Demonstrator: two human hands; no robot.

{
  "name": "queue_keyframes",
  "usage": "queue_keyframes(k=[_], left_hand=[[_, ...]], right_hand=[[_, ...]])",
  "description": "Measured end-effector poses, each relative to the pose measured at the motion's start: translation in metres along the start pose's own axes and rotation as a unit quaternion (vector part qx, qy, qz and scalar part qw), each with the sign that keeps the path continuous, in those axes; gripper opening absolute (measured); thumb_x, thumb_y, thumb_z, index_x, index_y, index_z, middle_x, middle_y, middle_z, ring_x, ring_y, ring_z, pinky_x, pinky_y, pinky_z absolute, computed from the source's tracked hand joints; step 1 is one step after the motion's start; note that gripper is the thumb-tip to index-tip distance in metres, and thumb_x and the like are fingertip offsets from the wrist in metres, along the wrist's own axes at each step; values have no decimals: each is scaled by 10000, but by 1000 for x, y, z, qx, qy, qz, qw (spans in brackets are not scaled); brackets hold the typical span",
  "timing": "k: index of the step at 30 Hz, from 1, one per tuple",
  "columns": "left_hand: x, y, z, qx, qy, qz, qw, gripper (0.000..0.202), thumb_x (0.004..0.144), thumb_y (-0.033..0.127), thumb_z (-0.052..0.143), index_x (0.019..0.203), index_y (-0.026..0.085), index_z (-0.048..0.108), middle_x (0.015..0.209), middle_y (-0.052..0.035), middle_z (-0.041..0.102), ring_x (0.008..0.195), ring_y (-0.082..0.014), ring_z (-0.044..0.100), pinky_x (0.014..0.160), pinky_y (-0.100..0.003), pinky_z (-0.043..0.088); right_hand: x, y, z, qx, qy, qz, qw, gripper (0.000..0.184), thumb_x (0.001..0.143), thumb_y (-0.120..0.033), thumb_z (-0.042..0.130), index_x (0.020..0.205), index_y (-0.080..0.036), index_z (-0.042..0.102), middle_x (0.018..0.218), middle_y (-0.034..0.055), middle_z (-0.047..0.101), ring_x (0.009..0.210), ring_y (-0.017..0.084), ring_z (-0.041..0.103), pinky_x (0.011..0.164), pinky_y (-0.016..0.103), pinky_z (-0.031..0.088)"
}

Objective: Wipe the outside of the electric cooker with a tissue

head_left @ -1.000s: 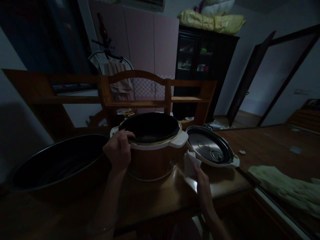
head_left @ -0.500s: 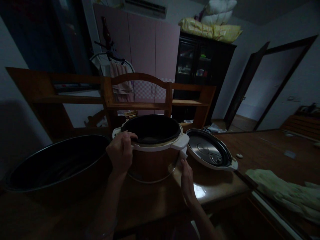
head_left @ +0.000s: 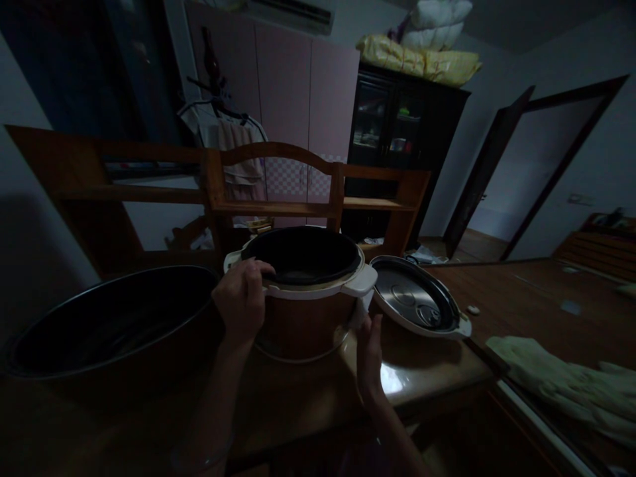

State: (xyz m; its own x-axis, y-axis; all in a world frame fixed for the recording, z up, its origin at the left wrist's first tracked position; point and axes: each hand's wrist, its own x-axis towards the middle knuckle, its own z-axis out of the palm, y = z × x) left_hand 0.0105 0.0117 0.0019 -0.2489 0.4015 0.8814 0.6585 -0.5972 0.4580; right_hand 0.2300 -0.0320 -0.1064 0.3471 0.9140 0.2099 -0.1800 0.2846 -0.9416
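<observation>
A brown electric cooker [head_left: 298,328] with a white rim and side handles stands upright on the table before me, its dark inner pot [head_left: 308,252] uncovered. My left hand [head_left: 241,301] is closed over the rim at the front left, with fingers hooked over the edge. At the cooker's right side, below the white handle [head_left: 360,281], my right hand [head_left: 368,358] presses a white cloth or tissue [head_left: 362,309] to the brown wall; its thumb points up. Part of the cloth is hidden behind the fingers. The cooker's lid [head_left: 412,295] lies inner side up to the right.
A large dark oval pan [head_left: 196,273] is close on the left. Behind the cooker rises a wooden shelf frame [head_left: 278,211]. A small white round piece [head_left: 473,309] sits right of the lid, and a pale green cloth [head_left: 541,371] lies at the right.
My right hand and the white cloth have shifted slightly left along the cooker's side, and the thumb stands more upright. My left hand keeps its hold on the rim.
</observation>
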Motion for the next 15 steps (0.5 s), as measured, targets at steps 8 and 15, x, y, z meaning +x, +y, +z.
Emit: queue_keyframes(k=[8,15], left_hand=[[0,0,-1,14,-5,-3,1000,516,1046,426,274,805,242,693,896,-41,750,998,-209,695,987,-358,496],[0,0,-2,7,-9,-2,1000,492,1047,398,299,819,227,700,930,-44,755,1007,-202,693,988,-341,487]], right_hand=[[0,-8,13,-23,11,-55,998,626,999,-546,507,1536,-237,419,1609,16,379,1524,223,297,1253,444,225],[-13,-8,38,-49,4,-59,997,701,1042,-596,326,1626,-278,103,1696,-30,53,1573,178,38,1278,466,79]])
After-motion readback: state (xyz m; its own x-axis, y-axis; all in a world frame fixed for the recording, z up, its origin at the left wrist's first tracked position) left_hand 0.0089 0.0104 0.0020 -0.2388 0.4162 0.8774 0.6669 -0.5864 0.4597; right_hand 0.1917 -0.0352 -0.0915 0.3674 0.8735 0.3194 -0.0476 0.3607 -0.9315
